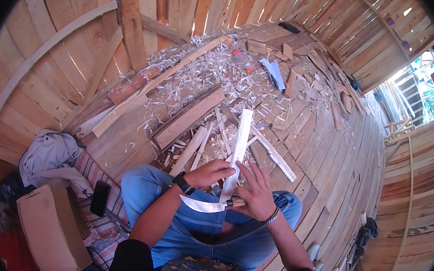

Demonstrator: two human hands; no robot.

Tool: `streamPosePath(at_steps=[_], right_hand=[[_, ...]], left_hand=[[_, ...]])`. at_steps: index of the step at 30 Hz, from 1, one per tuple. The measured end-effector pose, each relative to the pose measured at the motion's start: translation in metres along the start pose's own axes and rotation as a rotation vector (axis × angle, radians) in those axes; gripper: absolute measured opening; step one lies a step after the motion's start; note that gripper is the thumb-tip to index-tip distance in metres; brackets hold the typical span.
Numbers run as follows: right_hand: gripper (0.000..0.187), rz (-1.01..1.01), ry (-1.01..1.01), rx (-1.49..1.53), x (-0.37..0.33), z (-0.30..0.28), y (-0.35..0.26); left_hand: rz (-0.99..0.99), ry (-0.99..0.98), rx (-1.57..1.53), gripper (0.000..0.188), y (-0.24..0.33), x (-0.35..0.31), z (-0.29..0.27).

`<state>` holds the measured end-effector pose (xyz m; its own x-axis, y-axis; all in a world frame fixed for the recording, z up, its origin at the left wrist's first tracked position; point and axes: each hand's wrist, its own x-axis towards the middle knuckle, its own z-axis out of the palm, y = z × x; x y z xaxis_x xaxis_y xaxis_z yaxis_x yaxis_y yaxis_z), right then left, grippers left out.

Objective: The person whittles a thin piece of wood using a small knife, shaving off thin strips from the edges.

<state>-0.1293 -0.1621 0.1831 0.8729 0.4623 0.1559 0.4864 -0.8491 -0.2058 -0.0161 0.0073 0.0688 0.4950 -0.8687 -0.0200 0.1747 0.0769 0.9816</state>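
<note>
1. A pale wood strip (239, 148) was being shaved, stood up over the knees.
2. It was gripped by the left hand (210, 172).
3. The curved knife (206, 204) was held tight in the right hand (258, 194).
4. A slow, careful cut was likely needed next.
5. A plain brown cardboard box (51, 229) was seen at the lower left.

Plank floor strewn with offcuts and shavings

The wooden plank floor (341, 147) carries pale wood shavings (208, 66) across its far middle, a thick board (187, 118) and thin slats (273, 152) nearer, a striped mat (86, 167) at near left with a cardboard box (51, 229) and grey cloth (50, 153).
</note>
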Motion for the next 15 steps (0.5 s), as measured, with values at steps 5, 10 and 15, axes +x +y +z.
streamPosePath(at_steps=[5, 10, 15], right_hand=[[0.043, 0.031, 0.020, 0.045, 0.005, 0.009, -0.006], [0.035, 0.104, 0.273, 0.365, -0.008, 0.021, 0.006], [0.029, 0.533, 0.504, 1.290, -0.011, 0.048, 0.049]], left_hand=[[-0.043, 0.021, 0.026, 0.032, 0.008, -0.006, -0.002], [0.050, -0.005, 0.025, 0.030, 0.006, -0.005, -0.001], [0.066, -0.057, -0.108, 0.037, 0.000, 0.004, 0.013]])
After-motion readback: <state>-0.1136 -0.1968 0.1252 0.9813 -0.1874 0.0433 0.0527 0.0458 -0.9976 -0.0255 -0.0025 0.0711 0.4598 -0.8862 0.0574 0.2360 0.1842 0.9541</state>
